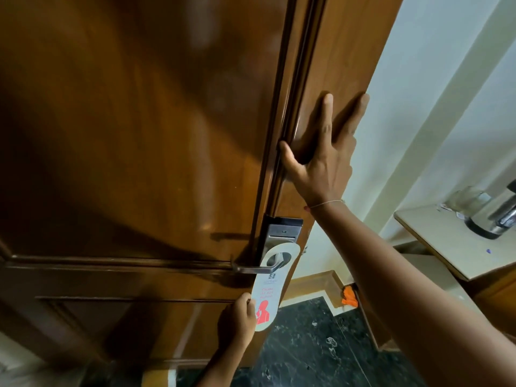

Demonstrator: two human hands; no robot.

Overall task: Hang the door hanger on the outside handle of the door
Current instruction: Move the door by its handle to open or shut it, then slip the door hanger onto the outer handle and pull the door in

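A white door hanger with red print hangs on the metal lever handle of the brown wooden door; the handle passes through the hole at its top. My left hand pinches the hanger's lower left edge. My right hand lies flat with fingers spread on the door's edge, well above the silver lock plate.
A light counter at the right carries a steel kettle and a glass jar. An orange cloth lies on the dark marble floor by the skirting. White wall runs behind the door's edge.
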